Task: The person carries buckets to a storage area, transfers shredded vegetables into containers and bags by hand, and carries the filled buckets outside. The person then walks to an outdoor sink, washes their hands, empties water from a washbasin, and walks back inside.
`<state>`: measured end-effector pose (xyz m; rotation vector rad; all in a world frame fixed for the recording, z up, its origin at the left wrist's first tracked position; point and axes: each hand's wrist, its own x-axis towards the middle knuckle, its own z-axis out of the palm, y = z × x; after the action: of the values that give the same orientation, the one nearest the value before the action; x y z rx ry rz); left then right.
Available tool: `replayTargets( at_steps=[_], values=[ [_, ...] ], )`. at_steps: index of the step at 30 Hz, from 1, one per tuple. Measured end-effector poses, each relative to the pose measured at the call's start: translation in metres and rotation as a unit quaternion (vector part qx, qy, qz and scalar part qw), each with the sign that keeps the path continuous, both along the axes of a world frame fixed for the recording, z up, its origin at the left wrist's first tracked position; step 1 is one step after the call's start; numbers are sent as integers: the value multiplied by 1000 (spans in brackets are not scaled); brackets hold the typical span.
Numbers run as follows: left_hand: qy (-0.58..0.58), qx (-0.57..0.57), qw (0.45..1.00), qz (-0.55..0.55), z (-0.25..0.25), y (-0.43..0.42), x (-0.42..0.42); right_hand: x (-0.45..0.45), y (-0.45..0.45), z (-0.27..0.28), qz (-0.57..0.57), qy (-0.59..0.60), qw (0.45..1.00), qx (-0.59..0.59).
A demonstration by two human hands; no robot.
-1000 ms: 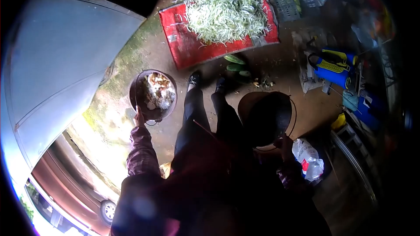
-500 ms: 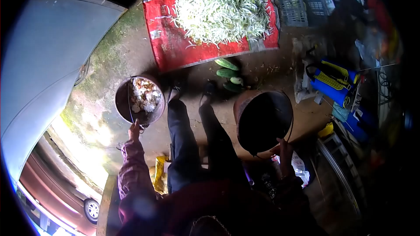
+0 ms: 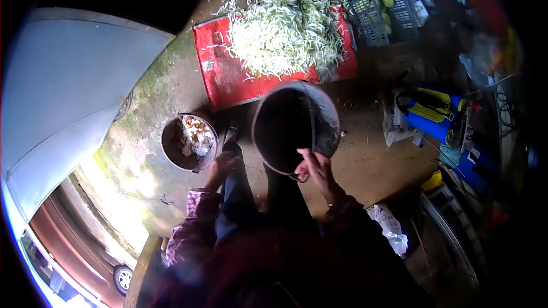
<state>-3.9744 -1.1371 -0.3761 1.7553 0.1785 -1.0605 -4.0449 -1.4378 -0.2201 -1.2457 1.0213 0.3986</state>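
My right hand is closed on the thin wire handle of a large dark bucket, which hangs tilted in front of my legs with its mouth toward me. The inside is in deep shadow, so its contents cannot be made out. My left hand is by my left leg, just right of a smaller bucket. Its fingers look loosely stretched and hold nothing I can see. Inside the smaller bucket lie white and reddish-brown scraps. That bucket stands on the ground.
Ahead, a heap of pale green vegetable shreds covers a red sheet. A grey crate with green vegetables stands at the back right. On the right lie a blue and yellow bag and a ladder. A pale panel fills the left.
The large bucket has moved left and up in my right hand and now covers the cucumbers on the ground. My left hand has let go of the smaller bucket's handle and moved right.
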Motion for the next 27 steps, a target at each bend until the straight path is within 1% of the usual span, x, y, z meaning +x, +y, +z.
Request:
replayTargets(
  at_steps=[1, 2, 4, 6, 7, 8, 10, 11, 13, 14, 15, 16, 17, 18, 19, 20, 21, 22, 23, 24, 26, 27],
  values=[
    [-40, 5, 998, -55, 14, -24, 3, 9, 4, 4, 12, -9, 1000, 18],
    [-74, 17, 996, -50, 12, -33, 6, 16, 8, 10, 23, -16, 999, 35],
    [-141, 45, 988, -40, 7, -51, 10, 40, 13, 39, 61, -81, 994, 43],
    [-215, 155, 964, -4, 24, -50, 29, 60, 16, 54, 75, -74, 991, 82],
    [-164, 60, 974, 143, 26, -50, 35, 67, 18, 56, 82, -87, 989, 89],
    [-170, 23, 977, 130, 9, -32, 39, 74, 19, 58, 89, -101, 986, 96],
    [-43, 44, 986, 158, 60, -47, 65, 92, 19, 68, 118, -155, 976, 94],
    [-94, 90, 987, 95, 33, -31, 68, 99, 19, 68, 124, -149, 976, 101],
    [-122, 101, 985, 73, 21, -36, 81, 124, 14, 69, 133, -139, 975, 109],
    [-134, 108, 983, 64, 17, -37, 87, 132, 13, 63, 117, -109, 982, 104],
    [-142, 99, 982, 80, 40, -57, 97, 140, 10, 60, 111, -97, 985, 93],
    [-197, 217, 956, -11, 24, -64, 103, 150, 4, 54, 109, -86, 987, 80],
    [-256, 240, 936, -20, -10, -61, 102, 159, -2, 48, 133, -101, 985, 35],
    [-311, 264, 912, -29, -6, -69, 113, 169, -7, 44, 140, -101, 985, 19],
    [-138, 187, 973, -9, -3, -80, 121, 178, -11, 37, 153, -105, 982, 14],
    [-190, 238, 950, 66, 11, -97, 125, 186, -14, 28, 164, -108, 980, 10],
    [-197, 247, 945, 79, 21, -106, 136, 194, -17, 19, 164, -111, 980, 12],
    [-205, 255, 940, 93, 23, -108, 146, 203, -19, 11, 175, -110, 978, -5],
    [-214, 254, 933, 139, 11, -105, 151, 215, -23, 6, 177, -103, 979, -8],
    [-208, 258, 933, 140, 6, -100, 160, 226, -25, 0, 179, -95, 979, -10],
    [-197, 266, 933, 144, -4, -91, 178, 240, -29, -26, 132, -100, 986, 4],
    [-199, 304, 922, 130, -2, -88, 190, 249, -32, -38, 119, -98, 988, 13]
  ],
)
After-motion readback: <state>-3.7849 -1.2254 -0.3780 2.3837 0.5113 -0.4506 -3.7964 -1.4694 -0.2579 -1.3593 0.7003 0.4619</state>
